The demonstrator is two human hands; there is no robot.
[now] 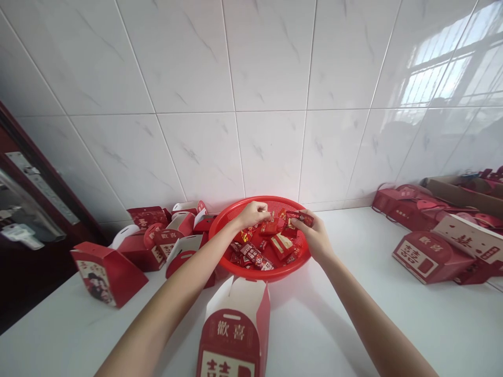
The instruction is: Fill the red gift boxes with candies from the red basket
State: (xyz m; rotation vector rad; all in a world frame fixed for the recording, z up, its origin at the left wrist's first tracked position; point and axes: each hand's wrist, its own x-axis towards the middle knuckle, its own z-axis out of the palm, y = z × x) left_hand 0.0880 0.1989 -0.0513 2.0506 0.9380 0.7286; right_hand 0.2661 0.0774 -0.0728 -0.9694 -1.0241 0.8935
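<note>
A red plastic basket holds several wrapped candies and small snack packets. My left hand is over its middle, fingers pinched at the top of a small red candy packet. At the right rim, my right hand grips dark red candy packets between thumb and fingers. Below both hands lie a cream-and-red packet and a long printed snack packet. In front of the basket stands a red gift box with white characters, its top open.
Several red gift boxes crowd the left, one of them closed near the edge. More boxes and a cardboard carton are at right. A tiled wall rises behind the white table. A door with keys is far left.
</note>
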